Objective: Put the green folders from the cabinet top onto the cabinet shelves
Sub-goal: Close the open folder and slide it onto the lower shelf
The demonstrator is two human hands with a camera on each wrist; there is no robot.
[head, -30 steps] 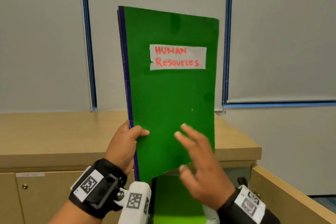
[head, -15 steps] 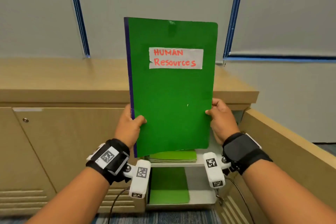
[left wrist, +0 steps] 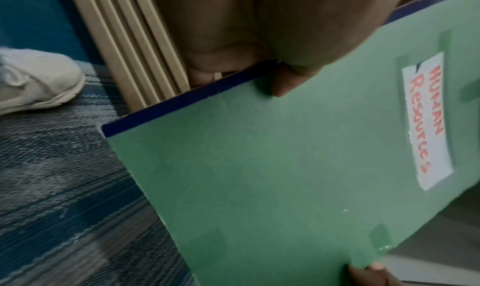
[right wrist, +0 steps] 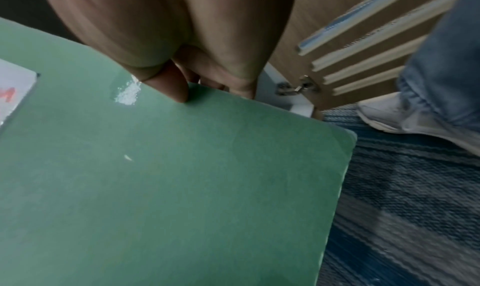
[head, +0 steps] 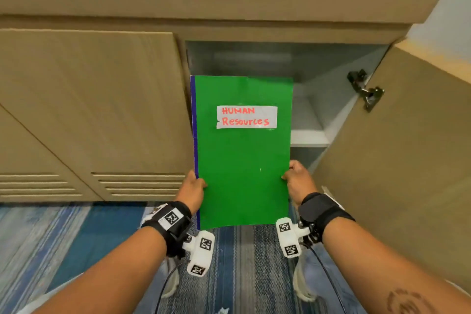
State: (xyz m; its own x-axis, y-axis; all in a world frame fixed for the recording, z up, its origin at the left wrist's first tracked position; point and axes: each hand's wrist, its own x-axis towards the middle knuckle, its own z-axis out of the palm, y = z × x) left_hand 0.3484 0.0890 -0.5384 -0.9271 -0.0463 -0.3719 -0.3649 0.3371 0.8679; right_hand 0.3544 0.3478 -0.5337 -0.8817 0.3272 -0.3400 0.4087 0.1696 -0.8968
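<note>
Two hands on one green folder point(head: 243, 160), and I'm watching it held upright in front of the open cabinet point(head: 300, 64). My left hand point(head: 191, 190) has the blue spine edge: thumb point(left wrist: 285, 82) lying flat on the front cover, fingers curled round behind, a firm grip about a third of the way up. The right hand point(head: 298, 181) mirrors it on the opposite edge, thumb point(right wrist: 171, 86) pressed on the cover, fingers tucked behind the board. Both forearms reach forward and slightly inward, wrists level with each other. The white label point(head: 246, 117) reads "HUMAN Resources" and faces me. Behind the folder's right edge I see a pale shelf point(head: 308, 137); the folder is clear of it, in the air over the striped carpet point(head: 76, 237). To the right, the cabinet door point(head: 397, 150) stands swung open.
</note>
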